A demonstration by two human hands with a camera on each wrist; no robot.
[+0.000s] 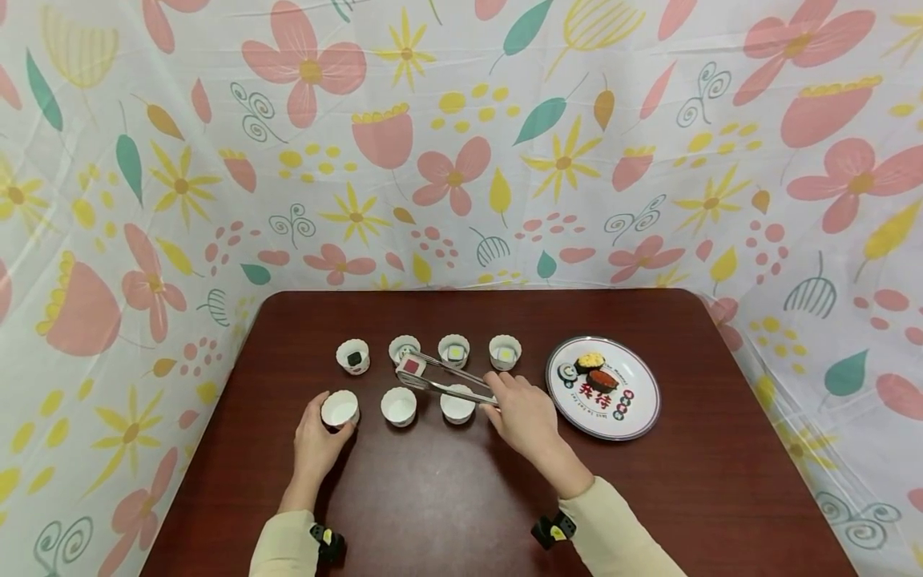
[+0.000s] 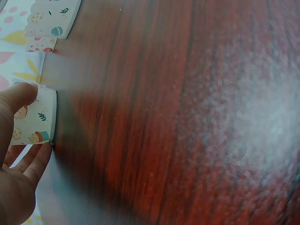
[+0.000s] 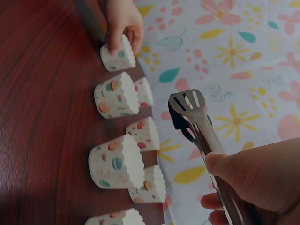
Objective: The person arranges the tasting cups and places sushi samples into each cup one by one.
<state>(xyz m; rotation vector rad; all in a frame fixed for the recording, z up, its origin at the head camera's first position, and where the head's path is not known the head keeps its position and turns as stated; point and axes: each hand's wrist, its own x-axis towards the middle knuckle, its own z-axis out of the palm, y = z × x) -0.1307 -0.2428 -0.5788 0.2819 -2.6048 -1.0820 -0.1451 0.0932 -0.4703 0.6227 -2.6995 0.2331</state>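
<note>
In the head view my left hand [image 1: 319, 445] grips a white paper baking cup [image 1: 340, 410] at the front left, thumb on one side and fingers round the other. The left wrist view shows the cup's printed side [image 2: 37, 115] between thumb and fingers. My right hand [image 1: 529, 413] holds metal tongs [image 1: 461, 393] that reach leftward over the cups. Between the tips of the tongs is a sushi roll piece [image 1: 412, 366] with a red centre and white rice. From the right wrist, its dark side [image 3: 177, 118] shows behind the slotted tong head [image 3: 187, 101].
Behind stands a row of several cups, one with a dark-topped piece [image 1: 354, 358], others with yellow-centred pieces [image 1: 456, 353]. Two more cups, one [image 1: 399, 407] beside the other [image 1: 457, 407], stand in front. A round plate [image 1: 644, 393] with sushi lies at right. Floral cloth [image 1: 454, 200] hangs behind.
</note>
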